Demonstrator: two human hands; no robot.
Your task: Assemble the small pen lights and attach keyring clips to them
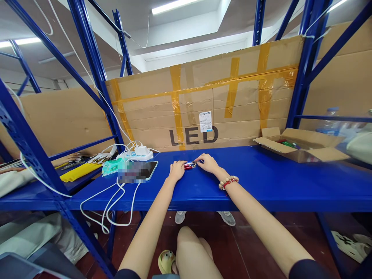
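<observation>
On the blue shelf top, a small bundle of slim, pen-like red and blue pieces with silvery ends lies between my hands. My left hand is closed around the left end of the bundle, its fingertips against the pieces. From the right, my right hand, with a beaded bracelet on the wrist, reaches to the silvery ends. Its fingers are bent and pinched together there. What they grip is too small to make out.
A phone, a green packet and a white power strip with trailing cables lie to the left. An open cardboard box holding coloured slim items stands at the right. A cardboard panel closes the back.
</observation>
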